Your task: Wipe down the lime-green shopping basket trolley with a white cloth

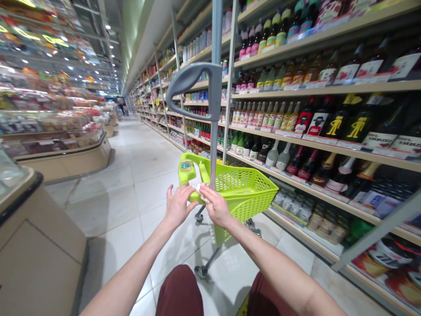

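Observation:
A small lime-green shopping cart [245, 182] stands in front of me, its perforated basket facing away. My left hand [179, 204] grips the near part of the cart's green handle [187, 174], fingers over it and thumb below. Pressed against the same handle beside it, my right hand [215, 205] holds a crumpled white wipe [201, 189]; part of the wipe is hidden under the fingers. A grey upright pole [213, 145] rises from the cart just beyond my hands and carries a looped grey handle [194, 87].
Shelves of bottles [315, 118] line the right side, close to the cart. At the left are a beige counter [42, 241] and blurred food displays [49, 118]. A tiled aisle [125, 153] runs ahead. The cart's casters [201, 271] rest near my knees.

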The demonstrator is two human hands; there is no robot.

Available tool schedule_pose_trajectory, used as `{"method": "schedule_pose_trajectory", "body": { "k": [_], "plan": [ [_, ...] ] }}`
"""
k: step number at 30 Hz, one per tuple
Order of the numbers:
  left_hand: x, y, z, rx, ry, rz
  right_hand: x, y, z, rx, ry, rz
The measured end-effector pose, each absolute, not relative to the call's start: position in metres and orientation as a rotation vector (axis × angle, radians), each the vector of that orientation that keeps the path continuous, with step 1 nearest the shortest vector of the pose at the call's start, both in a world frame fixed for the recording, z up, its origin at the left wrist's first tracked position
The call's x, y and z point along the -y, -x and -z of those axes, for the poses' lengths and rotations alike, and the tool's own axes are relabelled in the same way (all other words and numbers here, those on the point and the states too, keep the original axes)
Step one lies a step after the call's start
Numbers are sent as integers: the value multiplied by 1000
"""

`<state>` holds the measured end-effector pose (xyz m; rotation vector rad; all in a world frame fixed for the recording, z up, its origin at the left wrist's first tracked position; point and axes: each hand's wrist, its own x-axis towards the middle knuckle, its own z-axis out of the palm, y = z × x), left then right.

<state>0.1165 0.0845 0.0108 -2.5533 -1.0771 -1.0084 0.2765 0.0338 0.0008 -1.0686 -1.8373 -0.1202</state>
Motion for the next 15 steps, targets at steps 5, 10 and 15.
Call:
{"method": "schedule_pose_trajectory", "body": {
  "k": [5,10,15],
  "plan": [
    [-70,-131,-6,1122,2487,1108,-23,-281,-2,1777,1107,121],
    [-50,-158,-5,1089,2471,1140,-9,-294,0,1761,1130,181],
    [-51,-160,-10,967,2634,965,-4,-327,2,1759,1203,236]
  ]
}}
